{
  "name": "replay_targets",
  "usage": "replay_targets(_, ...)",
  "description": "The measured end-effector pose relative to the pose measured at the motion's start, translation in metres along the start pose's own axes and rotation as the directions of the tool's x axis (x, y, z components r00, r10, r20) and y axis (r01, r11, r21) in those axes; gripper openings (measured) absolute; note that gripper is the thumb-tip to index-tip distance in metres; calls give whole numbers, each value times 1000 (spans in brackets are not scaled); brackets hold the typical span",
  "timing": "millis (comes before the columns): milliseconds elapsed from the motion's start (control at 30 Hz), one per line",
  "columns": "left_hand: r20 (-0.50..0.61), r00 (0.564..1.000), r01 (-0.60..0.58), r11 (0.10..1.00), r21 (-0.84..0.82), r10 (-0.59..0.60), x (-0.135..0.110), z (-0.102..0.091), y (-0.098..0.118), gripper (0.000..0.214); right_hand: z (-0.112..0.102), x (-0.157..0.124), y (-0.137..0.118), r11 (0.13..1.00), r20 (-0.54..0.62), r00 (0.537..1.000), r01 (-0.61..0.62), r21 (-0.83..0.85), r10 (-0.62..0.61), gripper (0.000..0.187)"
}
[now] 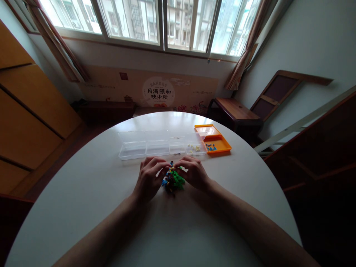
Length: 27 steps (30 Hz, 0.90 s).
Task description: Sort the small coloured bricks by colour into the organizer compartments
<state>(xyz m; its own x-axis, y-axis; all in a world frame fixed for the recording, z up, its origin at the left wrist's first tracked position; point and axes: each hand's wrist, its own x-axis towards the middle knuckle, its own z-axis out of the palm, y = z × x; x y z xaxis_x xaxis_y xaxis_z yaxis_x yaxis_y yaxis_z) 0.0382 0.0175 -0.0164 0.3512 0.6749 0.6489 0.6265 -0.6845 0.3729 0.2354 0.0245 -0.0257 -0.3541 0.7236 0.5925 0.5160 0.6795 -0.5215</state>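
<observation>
A small heap of plastic toy bricks (pixel 178 181), green, blue, yellow and dark brown, lies on the white table between my hands. My left hand (pixel 150 176) curves in from the left, its thumb and forefinger pinched at the top of the heap. From the other side my right hand (pixel 194 172) meets it, fingers bent and closed at the same spot. Whatever the fingertips hold is too small and partly hidden. Just beyond the hands stands a clear plastic box (pixel 157 148) with compartments and its lid raised. Pale yellow pieces (pixel 194 148) lie in its right-hand compartment.
An orange tray (pixel 226 146) with two sections sits right of the clear box, blue pieces (pixel 211 147) in its nearer section. The round white table (pixel 83 207) has a curved edge. A wooden stool (pixel 236 109) stands beyond it at the right, below the windows.
</observation>
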Motion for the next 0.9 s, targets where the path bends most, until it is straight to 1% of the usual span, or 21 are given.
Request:
replay_targets(67,-11,999,33,999,18,-33,-1,-1,-2,15,-3,0,7,999,-45,998,-33,-16,32,13)
replay_targets(133,-14,998,69,997,39,-68,-2,-2,-5,15,-8,0,17,994,-105,990,-101,-36,97,13)
replay_targets(233,26,997,75,996,49,-76,-5,-2,-9,13,-18,1,35,967,-225,950,-241,-82,218,13)
replay_targets(333,111,994,-2,999,35,-2,-7,-2,-9,11,-26,1,52,921,-355,882,-372,-117,311,16)
replay_targets(400,153,986,-67,997,25,63,-8,-1,-7,13,-29,1,59,897,-404,842,-431,-101,359,19)
replay_targets(467,182,977,-114,993,28,107,-8,-1,-5,18,-29,1,60,886,-419,821,-457,-78,387,20)
replay_targets(500,197,973,-129,991,34,120,-7,-1,-4,20,-29,1,59,887,-420,820,-457,-69,389,19)
replay_targets(533,210,970,-136,990,40,124,-7,-1,-4,22,-28,1,56,893,-409,827,-446,-62,385,19)
replay_targets(567,221,968,-134,990,45,121,-7,-1,-4,22,-27,0,52,905,-382,846,-423,-54,373,18)
replay_targets(600,226,968,-123,991,51,109,-7,0,-4,22,-25,0,48,921,-336,873,-388,-41,353,16)
replay_targets(667,220,973,-80,994,69,63,-6,0,-4,21,-22,0,38,956,-193,938,-293,-1,287,14)
replay_targets(733,197,980,-30,995,96,11,-6,0,-5,20,-18,-1,29,981,-23,982,-186,57,187,14)
replay_targets(800,169,985,11,993,118,-31,-6,-1,-5,19,-14,-2,24,989,105,991,-91,117,79,15)
replay_targets(867,145,988,42,991,128,-60,-7,-2,-6,18,-11,-3,23,987,185,983,-39,158,9,15)
replay_targets(900,140,988,52,990,129,-70,-7,-2,-7,18,-9,-3,23,985,210,978,-32,169,-4,14)
